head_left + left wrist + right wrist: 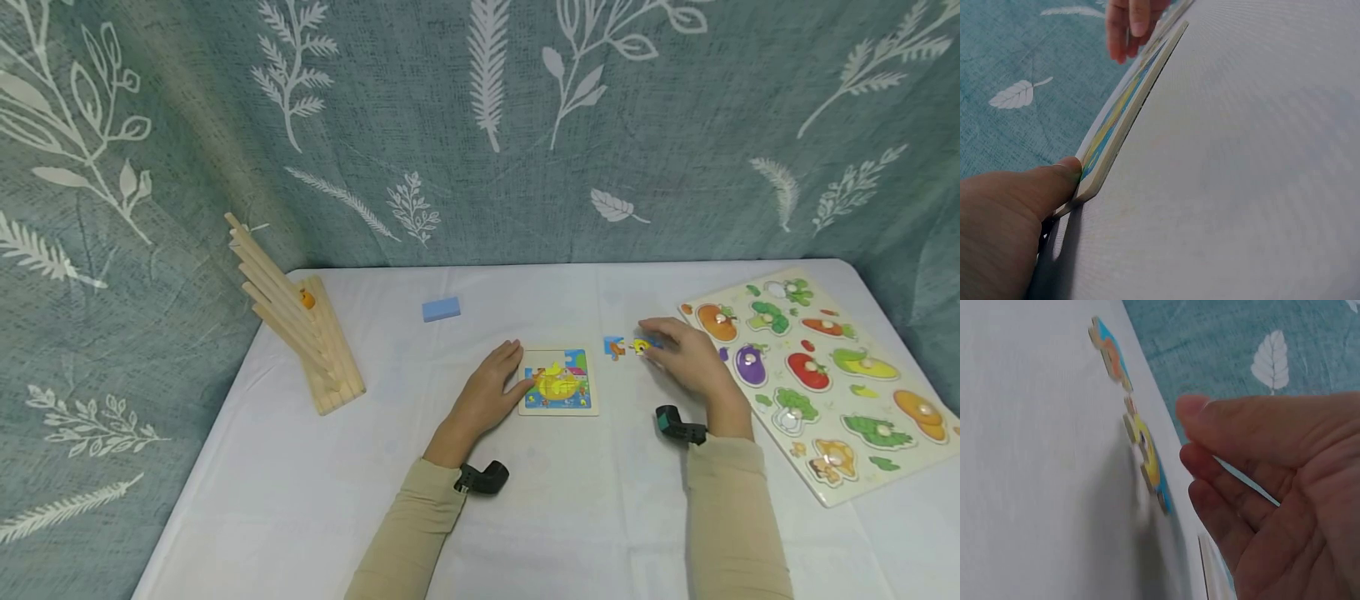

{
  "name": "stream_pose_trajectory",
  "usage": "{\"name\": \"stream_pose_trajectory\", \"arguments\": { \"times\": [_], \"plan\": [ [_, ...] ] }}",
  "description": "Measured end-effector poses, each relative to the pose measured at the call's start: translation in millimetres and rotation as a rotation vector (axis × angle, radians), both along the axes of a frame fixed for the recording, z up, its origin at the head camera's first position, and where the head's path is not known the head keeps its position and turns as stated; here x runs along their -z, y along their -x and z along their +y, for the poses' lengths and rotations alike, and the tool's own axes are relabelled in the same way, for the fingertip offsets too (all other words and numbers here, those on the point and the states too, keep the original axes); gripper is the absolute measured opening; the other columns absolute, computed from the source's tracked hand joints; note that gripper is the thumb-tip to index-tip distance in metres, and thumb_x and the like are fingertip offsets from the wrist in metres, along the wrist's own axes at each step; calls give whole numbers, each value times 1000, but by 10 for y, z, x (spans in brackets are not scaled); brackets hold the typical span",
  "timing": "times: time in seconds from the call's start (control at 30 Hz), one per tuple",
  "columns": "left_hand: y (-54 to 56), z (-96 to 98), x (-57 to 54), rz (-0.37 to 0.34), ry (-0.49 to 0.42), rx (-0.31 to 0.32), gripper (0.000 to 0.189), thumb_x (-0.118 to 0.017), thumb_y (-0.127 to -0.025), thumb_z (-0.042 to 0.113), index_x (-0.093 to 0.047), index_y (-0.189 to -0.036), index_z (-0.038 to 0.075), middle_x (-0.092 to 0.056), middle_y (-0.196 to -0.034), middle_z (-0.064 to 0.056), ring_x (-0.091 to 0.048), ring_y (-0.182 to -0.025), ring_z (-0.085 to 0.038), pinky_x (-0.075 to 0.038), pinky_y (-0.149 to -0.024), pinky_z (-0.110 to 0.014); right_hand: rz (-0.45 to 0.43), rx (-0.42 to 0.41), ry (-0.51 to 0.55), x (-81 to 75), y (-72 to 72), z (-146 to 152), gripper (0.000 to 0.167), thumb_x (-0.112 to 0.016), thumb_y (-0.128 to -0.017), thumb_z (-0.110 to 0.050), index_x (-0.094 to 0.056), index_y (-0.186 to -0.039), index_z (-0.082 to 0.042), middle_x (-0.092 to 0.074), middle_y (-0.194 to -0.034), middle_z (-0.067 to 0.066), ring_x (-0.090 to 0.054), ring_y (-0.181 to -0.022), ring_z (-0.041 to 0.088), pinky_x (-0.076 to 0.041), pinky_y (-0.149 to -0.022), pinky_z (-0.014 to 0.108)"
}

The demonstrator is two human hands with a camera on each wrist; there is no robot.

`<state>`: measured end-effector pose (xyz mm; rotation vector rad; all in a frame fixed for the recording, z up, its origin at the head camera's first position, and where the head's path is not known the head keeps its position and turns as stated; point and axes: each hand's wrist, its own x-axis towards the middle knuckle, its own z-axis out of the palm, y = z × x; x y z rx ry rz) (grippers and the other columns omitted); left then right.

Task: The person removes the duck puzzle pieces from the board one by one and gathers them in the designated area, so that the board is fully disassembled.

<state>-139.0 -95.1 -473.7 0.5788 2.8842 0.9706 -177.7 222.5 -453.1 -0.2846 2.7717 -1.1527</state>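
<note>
A small square jigsaw puzzle with a wooden frame [558,412] lies on the table, showing a yellow duck picture, with bare wood at its upper left. My left hand [486,393] rests along its left side, fingers fairly straight and the thumb [1063,178] touching its edge. Right of the puzzle lie two loose jigsaw pieces: one blue and orange [614,347], the other yellow and blue [1151,461]. Over the yellow one hovers my right hand [688,357], fingers loosely bent. In the right wrist view, a gap separates the fingertips [1194,406] from that piece.
A large vegetable peg board [817,417] lies at the right, close to my right forearm. A blue block [441,309] sits toward the back. Leaning wooden sticks [281,292] rise from a wooden base [330,333] at the left, with a small orange object [307,298] there.
</note>
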Motion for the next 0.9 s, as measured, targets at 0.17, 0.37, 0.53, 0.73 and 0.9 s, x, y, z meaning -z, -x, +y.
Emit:
{"name": "stream_pose_trajectory", "arguments": {
  "times": [0.17,0.37,0.53,0.73,0.9],
  "plan": [
    [2,-1,0,10,0,-1,64,-59,-94,35,-40,-142,-2,-37,-150,-13,-29,-142,-27,-28,-117,-40,-25,-24,79,-19,23,-105,48,-63,-92,-16,-49,-137,-5,-47,-141,19,-42,-131,38,-35,-109,53],
    [0,-2,11,11,-1,-8,64,-60,-93,36,-41,-141,-2,-38,-150,-13,-30,-142,-27,-28,-118,-40,-60,-92,130,-36,33,-295,48,-64,-91,-19,-51,-136,-7,-49,-141,15,-44,-130,36,-36,-110,51],
    [-3,-4,24,21,-1,-8,63,-60,-93,35,-41,-141,-2,-38,-149,-13,-31,-141,-27,-29,-117,-40,-40,-171,155,-40,16,-474,48,-67,-89,-16,-52,-134,-6,-51,-138,15,-49,-125,34,-41,-106,50],
    [-1,-3,28,19,10,-6,63,-59,-94,36,-41,-142,-1,-38,-150,-13,-30,-142,-27,-29,-117,-40,-20,-233,160,-14,-1,-644,46,-67,-88,-12,-55,-132,-6,-53,-137,13,-47,-128,33,-40,-108,50],
    [0,-9,33,13,12,-3,63,-58,-94,37,-40,-142,0,-37,-150,-12,-29,-142,-26,-28,-117,-40,-31,-232,154,14,-15,-734,44,-68,-87,-14,-58,-130,-9,-57,-133,10,-48,-128,30,-38,-108,50]
  ]
}}
